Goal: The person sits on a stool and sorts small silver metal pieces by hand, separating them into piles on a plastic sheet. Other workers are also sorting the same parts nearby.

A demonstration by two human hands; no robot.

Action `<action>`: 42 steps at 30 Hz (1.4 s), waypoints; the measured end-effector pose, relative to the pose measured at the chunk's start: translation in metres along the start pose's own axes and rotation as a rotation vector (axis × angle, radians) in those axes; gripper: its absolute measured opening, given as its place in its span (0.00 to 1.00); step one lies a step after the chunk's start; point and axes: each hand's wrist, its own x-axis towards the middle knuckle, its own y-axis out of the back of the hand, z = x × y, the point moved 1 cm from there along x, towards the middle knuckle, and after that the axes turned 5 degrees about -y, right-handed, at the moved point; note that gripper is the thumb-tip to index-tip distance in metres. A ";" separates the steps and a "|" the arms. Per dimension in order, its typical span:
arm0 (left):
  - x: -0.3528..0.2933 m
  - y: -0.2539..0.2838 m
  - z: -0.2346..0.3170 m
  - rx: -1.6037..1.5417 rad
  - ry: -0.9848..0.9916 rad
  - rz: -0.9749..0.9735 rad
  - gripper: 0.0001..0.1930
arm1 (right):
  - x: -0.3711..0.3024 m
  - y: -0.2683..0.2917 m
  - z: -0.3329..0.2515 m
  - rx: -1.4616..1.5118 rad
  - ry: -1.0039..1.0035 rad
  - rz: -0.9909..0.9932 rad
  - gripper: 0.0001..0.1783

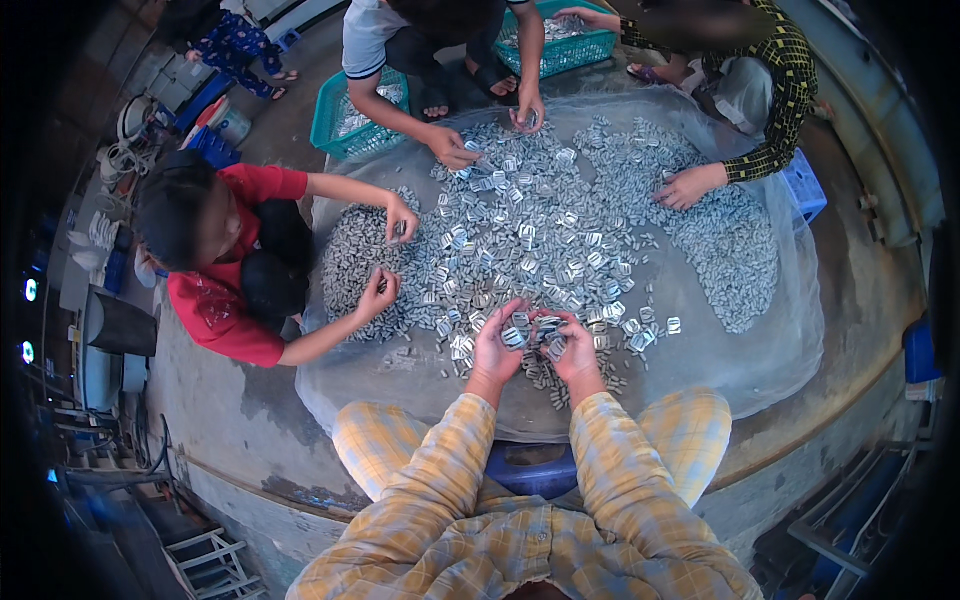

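From my end I see the left hand (493, 350) turned palm up, its fingers curled around a few small silvery pieces (514, 338). The right hand (572, 352) faces it just beside, bent around more of them; I can't count how many, nor tell whether the fingertips of the two hands touch. Both are over the near edge of a loose heap (515, 230), where shiny, flat, squarish pieces lie mixed with smaller grey ones. The heap spreads over a translucent sheet (770, 355) on the floor (225, 430).

To my left, a dark pile (350, 265) adjoins the heap, with a co-worker in red (215, 320) working both hands over it. To my right I see a paler pile (735, 285), where a co-worker in a checked sleeve (760, 160) has a hand down among the bits. Across from me, a co-worker in a light shirt (362, 45) reaches in at the far edge, between two teal baskets (348, 146) that hold more silvery bits.
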 end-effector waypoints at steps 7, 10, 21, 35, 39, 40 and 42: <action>-0.009 -0.006 -0.023 -0.017 -0.204 0.072 0.23 | -0.006 -0.017 0.012 0.420 0.052 0.084 0.18; -0.012 -0.012 -0.025 0.057 -0.210 0.028 0.23 | 0.002 -0.002 0.018 0.365 0.079 0.070 0.17; -0.021 -0.030 -0.015 -0.103 -0.160 0.200 0.22 | -0.001 -0.011 0.014 0.391 0.041 0.100 0.20; -0.021 -0.010 -0.046 -0.184 -0.083 0.305 0.17 | -0.006 -0.022 0.011 0.364 0.094 0.182 0.15; -0.015 -0.024 -0.041 -0.322 -0.086 0.350 0.14 | -0.007 -0.031 0.015 -0.367 0.396 0.135 0.08; -0.013 -0.025 -0.041 -0.361 -0.098 0.348 0.14 | -0.007 -0.035 0.015 -0.535 0.533 0.080 0.09; -0.008 -0.016 -0.040 -0.387 -0.102 0.308 0.13 | -0.010 -0.049 0.016 -0.854 0.798 -0.053 0.12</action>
